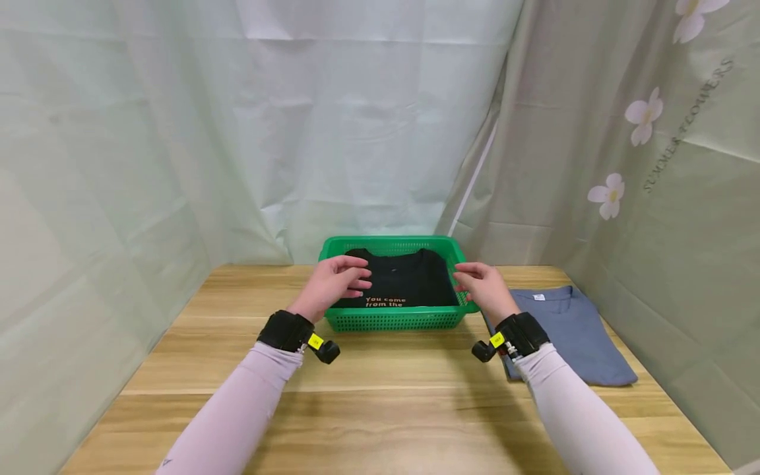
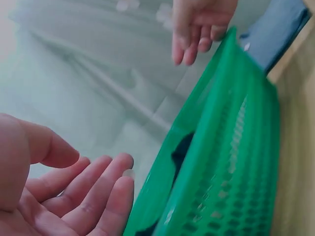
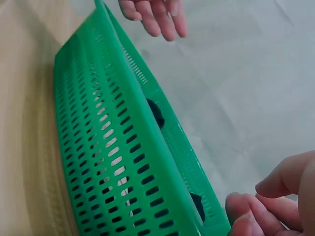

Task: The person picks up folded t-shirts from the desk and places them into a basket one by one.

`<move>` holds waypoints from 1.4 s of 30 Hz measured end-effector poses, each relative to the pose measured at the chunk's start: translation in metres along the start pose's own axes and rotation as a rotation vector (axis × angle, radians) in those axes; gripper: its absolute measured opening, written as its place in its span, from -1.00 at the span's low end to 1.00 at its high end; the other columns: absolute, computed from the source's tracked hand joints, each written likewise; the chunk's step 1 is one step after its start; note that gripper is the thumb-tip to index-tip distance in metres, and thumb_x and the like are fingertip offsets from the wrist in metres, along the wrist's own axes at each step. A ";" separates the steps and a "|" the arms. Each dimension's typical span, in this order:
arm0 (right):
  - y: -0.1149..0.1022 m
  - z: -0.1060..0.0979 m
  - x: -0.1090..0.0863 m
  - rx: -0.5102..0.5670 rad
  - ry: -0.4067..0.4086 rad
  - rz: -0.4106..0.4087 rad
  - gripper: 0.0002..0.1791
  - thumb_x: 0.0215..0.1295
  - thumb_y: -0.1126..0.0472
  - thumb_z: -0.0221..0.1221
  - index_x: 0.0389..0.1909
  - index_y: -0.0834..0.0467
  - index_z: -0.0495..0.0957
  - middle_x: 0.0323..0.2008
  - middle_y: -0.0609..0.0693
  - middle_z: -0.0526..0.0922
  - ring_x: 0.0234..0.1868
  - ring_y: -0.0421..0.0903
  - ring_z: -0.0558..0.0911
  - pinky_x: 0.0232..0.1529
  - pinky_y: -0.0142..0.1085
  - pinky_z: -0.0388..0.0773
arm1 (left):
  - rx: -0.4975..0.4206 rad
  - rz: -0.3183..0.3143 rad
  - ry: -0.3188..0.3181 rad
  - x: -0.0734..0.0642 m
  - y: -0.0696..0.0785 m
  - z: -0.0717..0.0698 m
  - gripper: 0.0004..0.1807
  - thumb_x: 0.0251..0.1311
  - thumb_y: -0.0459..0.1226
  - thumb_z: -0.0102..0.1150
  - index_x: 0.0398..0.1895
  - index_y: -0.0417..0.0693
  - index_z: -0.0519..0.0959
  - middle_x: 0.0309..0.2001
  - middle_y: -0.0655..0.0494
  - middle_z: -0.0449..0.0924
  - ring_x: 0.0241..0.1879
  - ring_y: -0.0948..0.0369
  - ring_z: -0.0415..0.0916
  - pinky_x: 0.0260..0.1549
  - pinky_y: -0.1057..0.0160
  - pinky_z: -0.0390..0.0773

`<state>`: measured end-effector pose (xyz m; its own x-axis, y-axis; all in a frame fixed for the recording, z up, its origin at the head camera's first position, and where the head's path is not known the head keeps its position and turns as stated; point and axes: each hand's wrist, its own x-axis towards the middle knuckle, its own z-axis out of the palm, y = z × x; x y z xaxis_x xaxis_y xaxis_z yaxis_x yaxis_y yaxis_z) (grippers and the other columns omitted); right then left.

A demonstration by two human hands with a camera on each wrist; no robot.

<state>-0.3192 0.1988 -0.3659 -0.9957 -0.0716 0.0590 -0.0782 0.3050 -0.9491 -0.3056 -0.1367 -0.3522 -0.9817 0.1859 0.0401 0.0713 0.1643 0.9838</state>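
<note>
A folded black T-shirt (image 1: 404, 280) with orange lettering lies inside a green plastic basket (image 1: 392, 321), collar toward the back. Over the basket's left end is my left hand (image 1: 337, 285), its fingers relaxed and holding nothing. My right hand (image 1: 482, 285) hovers at the right end, also with nothing in its loosely bent fingers. In the left wrist view the left hand (image 2: 83, 191) is beside the perforated basket wall (image 2: 231, 162), palm up. The right wrist view has the right fingertips (image 3: 241, 206) close to the rim; whether they touch it I cannot tell.
A folded grey-blue T-shirt (image 1: 576, 336) lies on the wooden table (image 1: 386, 409) to the right of the basket, partly behind my right wrist. Pale curtains (image 1: 356, 132) hang behind the table and along both sides.
</note>
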 end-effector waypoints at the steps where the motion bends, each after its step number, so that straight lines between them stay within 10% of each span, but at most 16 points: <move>1: 0.001 -0.002 -0.004 -0.006 -0.005 -0.008 -0.50 0.70 0.17 0.14 0.50 0.34 0.47 0.14 0.16 0.71 -0.05 -0.04 0.74 -0.23 -0.38 0.61 | 0.004 0.008 -0.018 -0.004 -0.001 0.004 -0.61 0.68 -0.26 0.07 0.41 -0.24 0.57 0.27 -0.24 0.72 0.14 0.01 0.82 0.04 0.20 0.81; 14: 0.028 -0.032 -0.044 0.024 0.038 0.033 -0.47 0.67 0.14 0.21 0.48 0.33 0.49 0.00 -0.08 0.75 -0.17 -0.25 0.70 -0.25 -0.41 0.57 | 0.005 0.041 -0.259 -0.049 -0.020 0.067 -0.64 0.60 -0.32 0.16 0.31 -0.35 0.61 0.07 -0.25 0.80 -0.04 0.00 0.85 -0.06 0.17 0.81; 29: 0.087 -0.100 -0.059 -0.167 0.162 0.154 -0.39 0.69 0.09 0.16 0.54 0.38 0.41 0.16 0.09 0.73 -0.19 -0.37 0.72 -0.30 -0.36 0.62 | -0.034 -0.019 -0.338 -0.057 -0.041 0.145 -0.75 0.58 -0.33 0.20 0.15 -0.29 0.70 0.04 -0.34 0.80 -0.12 -0.03 0.87 -0.12 0.07 0.86; 37: 0.111 -0.152 -0.064 -0.197 0.250 0.187 -0.36 0.67 0.13 0.13 0.52 0.50 0.35 -0.28 -0.47 0.64 -0.34 -0.48 0.67 -0.37 -0.38 0.59 | -0.040 -0.087 -0.379 -0.053 -0.052 0.186 -0.73 0.52 -0.37 0.20 0.14 -0.35 0.69 -0.05 -0.24 0.83 -0.13 -0.10 0.86 -0.36 0.28 0.72; 42: 0.114 -0.176 -0.068 -0.428 0.344 0.177 -0.42 0.61 0.15 0.12 0.41 0.52 0.46 -0.12 0.20 0.84 -0.25 -0.19 0.77 -0.30 -0.34 0.55 | -0.044 -0.100 -0.387 -0.048 -0.053 0.207 -0.74 0.51 -0.39 0.18 0.12 -0.36 0.68 -0.12 -0.20 0.83 -0.14 -0.15 0.86 -0.35 0.23 0.79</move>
<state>-0.2691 0.4054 -0.4238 -0.9488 0.3067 0.0759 0.1492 0.6467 -0.7480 -0.2254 0.0461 -0.4428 -0.8439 0.5236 -0.1170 -0.0374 0.1602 0.9864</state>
